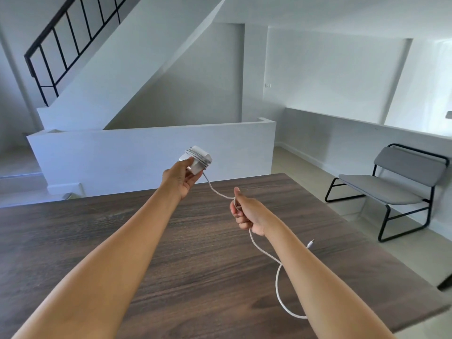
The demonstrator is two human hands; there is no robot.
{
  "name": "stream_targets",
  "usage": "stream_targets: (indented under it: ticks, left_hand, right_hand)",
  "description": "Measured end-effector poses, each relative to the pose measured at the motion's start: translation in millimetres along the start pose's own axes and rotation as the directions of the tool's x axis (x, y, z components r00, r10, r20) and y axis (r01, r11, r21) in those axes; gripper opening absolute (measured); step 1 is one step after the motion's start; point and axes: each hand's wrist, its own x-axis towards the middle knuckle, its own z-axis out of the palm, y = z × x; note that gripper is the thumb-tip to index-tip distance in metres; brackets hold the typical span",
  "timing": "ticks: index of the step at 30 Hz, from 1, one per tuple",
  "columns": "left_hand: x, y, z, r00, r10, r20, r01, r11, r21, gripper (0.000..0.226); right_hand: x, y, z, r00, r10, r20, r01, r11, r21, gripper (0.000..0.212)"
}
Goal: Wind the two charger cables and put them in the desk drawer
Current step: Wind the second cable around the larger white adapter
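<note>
My left hand holds a white charger block up above the far edge of the dark wooden desk. Several turns of white cable are wrapped round the block. From it the cable runs down to my right hand, which grips it in curled fingers with the thumb up. Below that hand the cable loops over the desk, passes under my right forearm, and its small plug end lies on the desk to the right. No second cable and no drawer is in view.
A grey bench with a black metal frame stands on the floor to the right of the desk. Beyond the desk's far edge are a low white wall and a staircase with a black railing.
</note>
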Motion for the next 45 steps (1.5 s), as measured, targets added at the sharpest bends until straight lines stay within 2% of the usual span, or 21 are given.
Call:
stream_targets:
  ticks: [3, 6, 8, 9, 11, 14, 18, 20, 22, 25, 28, 30, 32, 34, 36, 41, 42, 45]
  left_hand:
    - [8, -1, -3, 0.986, 0.07, -0.151, -0.061, 0.996, 0.066, 0.039]
    - [14, -8, -6, 0.95, 0.156, -0.269, -0.084, 0.962, 0.261, 0.032]
    - [16, -12, -11, 0.924, 0.245, -0.295, -0.095, 0.892, 0.442, 0.024]
    - [16, -15, -13, 0.913, 0.304, -0.271, -0.114, 0.83, 0.547, 0.025]
    - [19, -21, -19, 0.895, 0.419, -0.151, -0.174, 0.64, 0.748, 0.03]
    - [19, -23, -27, 0.871, 0.487, 0.064, -0.254, 0.336, 0.907, 0.026]
    - [19, -22, -39, 0.863, 0.42, 0.28, -0.339, 0.071, 0.938, 0.024]
    - [18, -24, -40, 0.845, 0.341, 0.411, -0.415, -0.065, 0.908, 0.029]
    - [15, -24, -40, 0.834, 0.251, 0.492, -0.482, -0.104, 0.87, 0.03]
    - [12, -17, -43, 0.826, 0.09, 0.556, -0.553, -0.053, 0.831, 0.028]
    - [5, -6, -44, 0.81, -0.113, 0.575, -0.566, 0.101, 0.818, 0.03]
    - [-4, 2, -43, 0.789, -0.291, 0.541, -0.476, 0.267, 0.838, 0.035]
    - [-11, 7, -42, 0.723, -0.47, 0.507, -0.334, 0.404, 0.851, 0.057]
    - [-13, 9, -44, 0.663, -0.559, 0.498, -0.205, 0.504, 0.839, 0.079]
    - [-15, 8, -46, 0.653, -0.554, 0.516, -0.134, 0.586, 0.799, 0.087]
    - [-21, 9, -44, 0.721, -0.38, 0.58, -0.084, 0.782, 0.617, 0.077]
    - [-23, 8, -41, 0.735, -0.349, 0.581, -0.06, 0.82, 0.569, 0.072]
    - [-31, 7, -26, 0.798, -0.261, 0.543, 0.018, 0.911, 0.411, 0.034]
  right_hand:
    - [-8, 2, 4, 0.99, -0.136, -0.028, 0.121, 0.944, -0.307, 0.054]
    - [-17, -8, 6, 0.974, -0.226, -0.005, 0.192, 0.839, -0.509, 0.051]
    - [-22, -19, 6, 0.962, -0.273, 0.01, 0.223, 0.762, -0.608, 0.05]
    - [-25, -25, 5, 0.958, -0.287, 0.018, 0.23, 0.727, -0.647, 0.05]
    - [-30, -36, 1, 0.951, -0.308, 0.029, 0.238, 0.67, -0.703, 0.049]
    - [-39, -54, -8, 0.94, -0.341, 0.011, 0.242, 0.642, -0.728, 0.043]
    - [-43, -76, -18, 0.886, -0.462, -0.026, 0.291, 0.599, -0.746, 0.039]
    - [-39, -83, -22, 0.846, -0.531, -0.051, 0.32, 0.582, -0.748, 0.045]
    - [-34, -89, -26, 0.797, -0.598, -0.09, 0.33, 0.555, -0.764, 0.055]
    - [-26, -94, -34, 0.738, -0.664, -0.116, 0.332, 0.508, -0.794, 0.059]
    - [-13, -89, -46, 0.727, -0.671, -0.149, 0.343, 0.542, -0.767, 0.058]
    - [-5, -83, -52, 0.742, -0.648, -0.173, 0.339, 0.584, -0.738, 0.058]
    - [1, -78, -53, 0.774, -0.605, -0.185, 0.324, 0.63, -0.705, 0.061]
    - [6, -72, -53, 0.807, -0.555, -0.201, 0.304, 0.683, -0.664, 0.06]
    - [10, -63, -53, 0.83, -0.509, -0.229, 0.284, 0.739, -0.612, 0.052]
    - [10, -45, -46, 0.872, -0.404, -0.277, 0.235, 0.841, -0.487, 0.044]
    - [9, -42, -43, 0.885, -0.378, -0.271, 0.221, 0.854, -0.472, 0.044]
    - [8, -31, -35, 0.918, -0.315, -0.241, 0.184, 0.876, -0.446, 0.045]
